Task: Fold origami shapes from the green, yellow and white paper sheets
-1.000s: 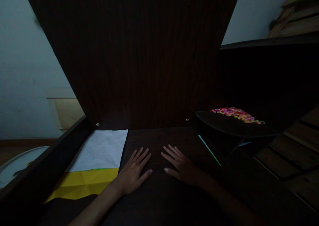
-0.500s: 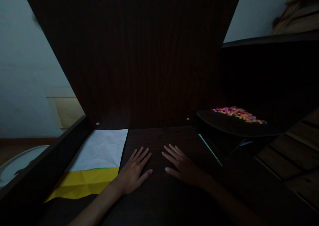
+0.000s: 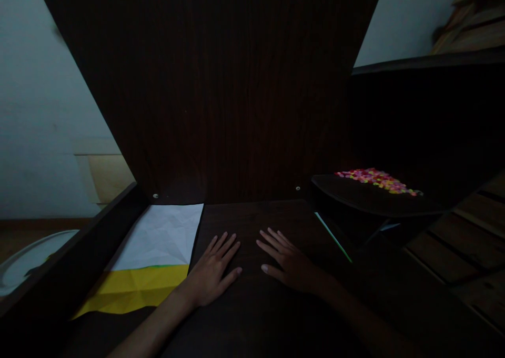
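Creased white paper sheet [image 3: 161,237]: rectangular, with fold lines visible, lying flat on the dark wooden desk surface [image 3: 244,316] at the rear left. Its near edge overlaps a creased yellow paper sheet [image 3: 132,292]. Left hand [image 3: 211,274]: palm down on the desk, fingers spread, holding nothing, just to the right of both sheets and level with their seam. Right hand [image 3: 288,263]: flat, fingers spread, empty, near the left hand, well apart from the papers.
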`<state>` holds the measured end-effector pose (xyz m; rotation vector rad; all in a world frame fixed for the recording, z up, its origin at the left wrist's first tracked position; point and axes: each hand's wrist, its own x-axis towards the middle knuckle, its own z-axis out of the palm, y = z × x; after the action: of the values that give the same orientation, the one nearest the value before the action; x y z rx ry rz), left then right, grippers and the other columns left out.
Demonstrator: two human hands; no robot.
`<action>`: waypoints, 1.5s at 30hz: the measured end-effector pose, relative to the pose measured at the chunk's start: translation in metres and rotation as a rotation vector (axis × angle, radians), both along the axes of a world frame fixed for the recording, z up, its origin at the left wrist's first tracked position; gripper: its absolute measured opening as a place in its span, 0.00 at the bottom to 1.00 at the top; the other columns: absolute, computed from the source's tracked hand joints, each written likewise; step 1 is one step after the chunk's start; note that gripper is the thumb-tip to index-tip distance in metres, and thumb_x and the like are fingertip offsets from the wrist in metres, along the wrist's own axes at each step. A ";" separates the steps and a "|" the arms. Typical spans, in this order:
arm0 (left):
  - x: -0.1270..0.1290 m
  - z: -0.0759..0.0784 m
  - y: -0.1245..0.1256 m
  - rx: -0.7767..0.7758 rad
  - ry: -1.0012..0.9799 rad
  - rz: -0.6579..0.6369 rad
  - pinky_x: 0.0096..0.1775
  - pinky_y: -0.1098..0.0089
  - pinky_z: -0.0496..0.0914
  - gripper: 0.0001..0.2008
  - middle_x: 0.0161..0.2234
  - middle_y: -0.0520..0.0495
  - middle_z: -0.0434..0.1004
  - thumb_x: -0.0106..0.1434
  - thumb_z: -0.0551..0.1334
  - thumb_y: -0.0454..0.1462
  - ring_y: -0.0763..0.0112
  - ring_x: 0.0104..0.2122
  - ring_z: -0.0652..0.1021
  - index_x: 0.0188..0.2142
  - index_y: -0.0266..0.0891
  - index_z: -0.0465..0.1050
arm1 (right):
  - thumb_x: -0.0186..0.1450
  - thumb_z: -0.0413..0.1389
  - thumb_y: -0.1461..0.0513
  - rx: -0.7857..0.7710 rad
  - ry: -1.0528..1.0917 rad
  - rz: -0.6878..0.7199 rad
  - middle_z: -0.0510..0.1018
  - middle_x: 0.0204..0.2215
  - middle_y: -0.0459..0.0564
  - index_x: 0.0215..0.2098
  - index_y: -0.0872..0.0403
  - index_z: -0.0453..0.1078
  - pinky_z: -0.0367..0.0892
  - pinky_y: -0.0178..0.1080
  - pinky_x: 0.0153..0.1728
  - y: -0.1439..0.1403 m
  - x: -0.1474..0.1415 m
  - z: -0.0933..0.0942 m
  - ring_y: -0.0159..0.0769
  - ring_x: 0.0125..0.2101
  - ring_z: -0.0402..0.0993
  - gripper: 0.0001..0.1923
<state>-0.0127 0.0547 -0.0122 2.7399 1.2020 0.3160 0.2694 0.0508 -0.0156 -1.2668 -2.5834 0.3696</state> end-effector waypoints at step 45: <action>0.000 0.000 0.000 0.010 0.001 0.001 0.65 0.45 0.52 0.30 0.69 0.43 0.50 0.71 0.50 0.52 0.52 0.68 0.51 0.68 0.44 0.52 | 0.71 0.49 0.47 0.003 0.008 0.002 0.46 0.70 0.50 0.70 0.47 0.49 0.41 0.57 0.67 0.001 0.001 -0.002 0.48 0.70 0.37 0.34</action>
<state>-0.0128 0.0547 -0.0125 2.7490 1.2049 0.3218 0.2704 0.0514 -0.0176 -1.2597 -2.5781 0.3701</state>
